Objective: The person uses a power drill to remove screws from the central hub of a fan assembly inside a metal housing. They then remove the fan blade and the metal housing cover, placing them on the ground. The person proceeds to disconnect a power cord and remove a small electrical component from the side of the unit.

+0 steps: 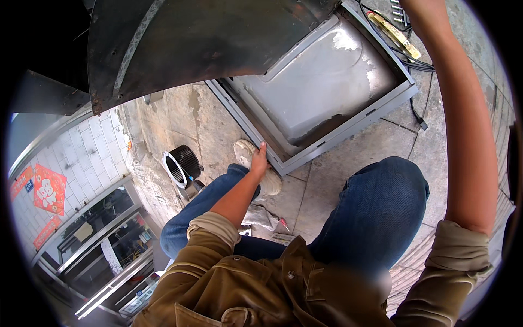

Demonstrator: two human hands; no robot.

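On the paved ground before a crouching person lies a grey metal cabinet [327, 87], a shallow rectangular housing with a raised frame and a pale, scuffed inner panel, set at an angle across the upper middle of the view. Left hand [259, 162]: extended downward from a rolled tan sleeve, fingers together and resting at the near corner of the cabinet frame, beside a worn pale shoe [248, 152]; whether its grip closes on the frame edge or merely touches it cannot be told. Right hand: out of view beyond the upper edge; only the bare right forearm [463, 120] rises along the right side, so the state of its grip cannot be seen. Large dark curved metal panel [201, 38]: fills the upper left, overhanging the far end of the cabinet, its surface dull and stained. Black cylindrical blower wheel [182, 163] with a pale ring: lies on its side on the pavement, left of the shoe and well apart from the cabinet. Red-handled screwdriver [283, 223]: on the paving between the blue-jeaned knees, next to a crumpled grey cloth [260, 216]. Black cables [419, 62] and a yellowish strip lie beyond the cabinet's right corner. White-tiled wall with red paper decorations and a glass shopfront occupies the left margin.
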